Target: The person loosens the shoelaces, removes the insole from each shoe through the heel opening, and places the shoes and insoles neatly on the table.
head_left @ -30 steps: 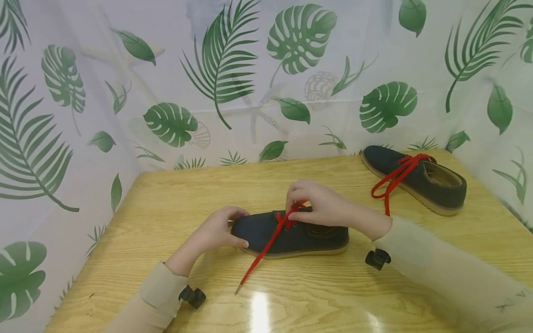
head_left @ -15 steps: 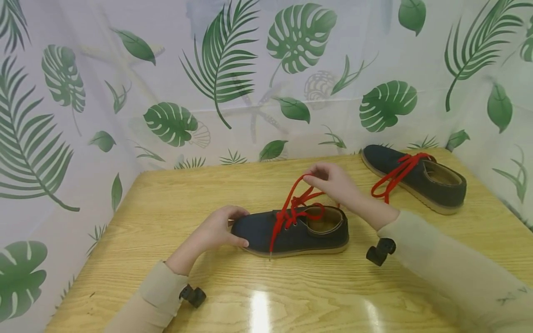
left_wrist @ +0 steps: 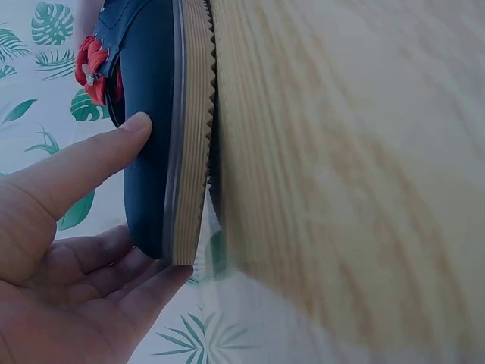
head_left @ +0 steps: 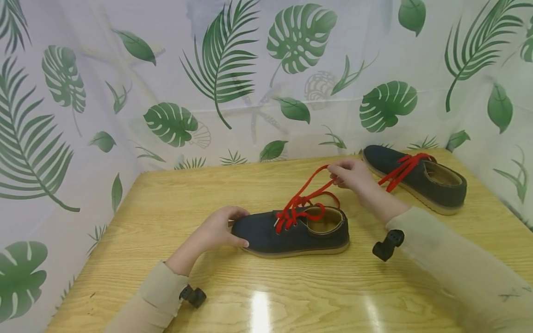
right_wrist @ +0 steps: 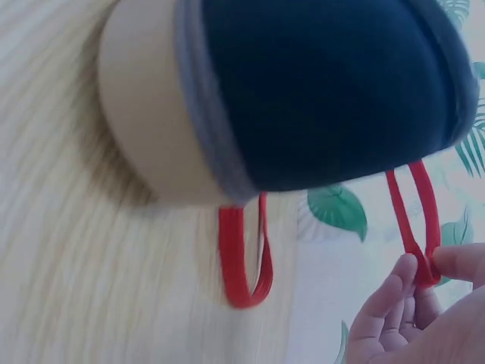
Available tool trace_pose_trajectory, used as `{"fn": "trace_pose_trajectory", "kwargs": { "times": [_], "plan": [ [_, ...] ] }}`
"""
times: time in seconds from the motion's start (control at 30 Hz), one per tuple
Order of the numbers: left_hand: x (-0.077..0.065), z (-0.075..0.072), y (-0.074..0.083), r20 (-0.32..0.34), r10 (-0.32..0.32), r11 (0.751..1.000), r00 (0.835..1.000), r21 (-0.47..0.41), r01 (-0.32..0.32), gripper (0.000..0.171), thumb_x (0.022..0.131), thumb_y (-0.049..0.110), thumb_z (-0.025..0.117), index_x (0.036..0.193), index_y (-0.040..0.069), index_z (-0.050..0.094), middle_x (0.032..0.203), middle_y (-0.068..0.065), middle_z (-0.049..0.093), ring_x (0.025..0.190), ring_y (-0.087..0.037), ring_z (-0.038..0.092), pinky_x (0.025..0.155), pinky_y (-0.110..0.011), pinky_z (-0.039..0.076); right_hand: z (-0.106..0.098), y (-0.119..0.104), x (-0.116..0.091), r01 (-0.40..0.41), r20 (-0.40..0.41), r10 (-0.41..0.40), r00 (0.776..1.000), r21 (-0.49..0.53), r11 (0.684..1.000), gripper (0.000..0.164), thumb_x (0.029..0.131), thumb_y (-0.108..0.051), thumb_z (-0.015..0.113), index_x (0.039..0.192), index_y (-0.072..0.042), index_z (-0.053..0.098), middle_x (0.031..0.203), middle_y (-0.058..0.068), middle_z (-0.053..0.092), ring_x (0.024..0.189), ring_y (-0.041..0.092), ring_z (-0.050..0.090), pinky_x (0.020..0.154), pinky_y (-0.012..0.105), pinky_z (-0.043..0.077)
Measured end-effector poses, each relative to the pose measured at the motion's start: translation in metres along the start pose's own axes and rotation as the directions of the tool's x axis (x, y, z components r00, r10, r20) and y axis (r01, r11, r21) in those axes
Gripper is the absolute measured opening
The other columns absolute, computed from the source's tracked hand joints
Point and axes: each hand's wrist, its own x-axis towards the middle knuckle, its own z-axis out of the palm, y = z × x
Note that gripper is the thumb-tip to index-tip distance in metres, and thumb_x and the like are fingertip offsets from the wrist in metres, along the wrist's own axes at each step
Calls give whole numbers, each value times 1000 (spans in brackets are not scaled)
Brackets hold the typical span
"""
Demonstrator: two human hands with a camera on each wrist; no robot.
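A navy shoe with a tan sole lies on the table, toe to the left. My left hand holds its toe, thumb on the near side and fingers around the front; the left wrist view shows the thumb on the dark upper. Between thumb and fingers, my right hand pinches a red shoelace, stretched up and back from the eyelets in a loop. In the right wrist view, the shoe's heel fills the top, and the pinched lace shows beside it. Another lace loop droops over the shoe's opening.
A matching navy shoe with red laces stands at the back right of the wooden table, just behind my right hand. A leaf-print cloth hangs along the back and sides.
My right hand has moved from over the lacing up and to the right, drawing the lace with it. The loose end that hung over the near side has slid up to the eyelets. The left hand stays.
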Motion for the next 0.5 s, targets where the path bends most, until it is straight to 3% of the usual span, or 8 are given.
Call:
{"fn": "trace_pose_trajectory", "kwargs": {
  "times": [0.13,0.3,0.4,0.5],
  "plan": [
    [0,-1,0,-3,-1,1000,1000,8,1,69,81,7,93,142,1,62,140,-18,65,134,-37,60,118,-51,50,-4,5,0,40,25,-36,999,-184,982,38,106,-28,64,124,6,66,92,0,70,83,11,64,74,22,55],
    [0,0,-1,-1,8,1000,1000,14,-8,68,80,7,93,141,1,63,140,-18,66,133,-38,61,117,-51,51,-4,11,-4,174,59,-165,985,-430,886,35,102,-29,71,119,1,72,112,20,73,97,30,66,77,31,53],
    [0,0,0,0,9,1000,1000,12,-9,68,80,7,93,140,0,63,139,-18,66,133,-37,61,117,-51,51,1,7,-10,228,60,-227,972,-473,851,31,101,-28,72,116,-1,74,116,21,73,105,35,65,84,38,53],
    [0,0,0,1,10,1000,1000,12,-10,68,80,7,93,140,0,63,139,-18,66,132,-38,61,117,-51,51,8,-2,-17,272,84,-263,961,-451,850,22,101,-22,73,112,-3,75,111,18,75,101,32,67,86,39,54]
  ]
}}
